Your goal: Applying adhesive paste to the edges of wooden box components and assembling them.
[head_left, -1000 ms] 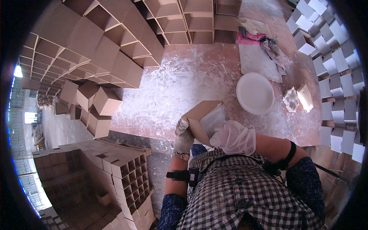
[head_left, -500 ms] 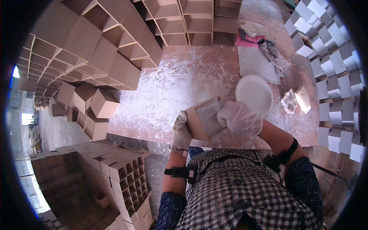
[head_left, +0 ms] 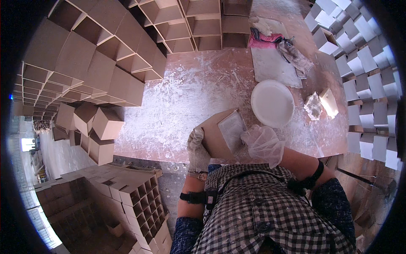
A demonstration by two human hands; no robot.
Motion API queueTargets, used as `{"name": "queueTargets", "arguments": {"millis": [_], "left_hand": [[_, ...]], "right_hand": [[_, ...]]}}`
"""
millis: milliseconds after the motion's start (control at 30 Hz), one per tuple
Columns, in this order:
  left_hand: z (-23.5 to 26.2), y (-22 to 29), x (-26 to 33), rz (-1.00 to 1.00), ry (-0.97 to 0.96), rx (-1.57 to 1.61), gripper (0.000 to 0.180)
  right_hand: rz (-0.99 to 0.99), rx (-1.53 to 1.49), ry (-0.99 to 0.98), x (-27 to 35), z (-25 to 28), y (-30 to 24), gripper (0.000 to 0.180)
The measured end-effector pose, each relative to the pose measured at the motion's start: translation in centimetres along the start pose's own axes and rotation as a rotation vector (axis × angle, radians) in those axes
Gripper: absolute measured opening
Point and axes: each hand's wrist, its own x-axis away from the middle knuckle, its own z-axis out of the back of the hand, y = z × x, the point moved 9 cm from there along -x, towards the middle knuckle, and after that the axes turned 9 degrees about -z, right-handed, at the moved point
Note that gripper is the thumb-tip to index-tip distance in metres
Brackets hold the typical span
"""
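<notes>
By the table's near edge (head_left: 169,154), the left hand (head_left: 198,148) grasps the box (head_left: 215,136), pale face toward the right hand (head_left: 263,144), whose hold I cannot tell.

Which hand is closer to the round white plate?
Right. The right hand is on the near side of the plate, beside the box; the left hand holds the box farther left.

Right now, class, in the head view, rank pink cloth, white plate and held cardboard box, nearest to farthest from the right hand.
1. Cardboard box: left, at the right hand.
2. White plate: just beyond.
3. Pink cloth: beyond the plate.
</notes>
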Motion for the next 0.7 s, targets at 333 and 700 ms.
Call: {"name": "queueTargets", "arguments": {"millis": [333,700], "left_hand": [[-0.4,0.6,0.4,-0.006,-0.012,0.032,0.055],[-0.3,-1.8,0.4,0.179,0.006,0.137,0.058]], "right_hand": [[0.452,-0.915,0.155,1.8,3.3,0.5,0.025],[0.052,-0.789,0.594,-1.3,5.7,5.7,0.022]]}}
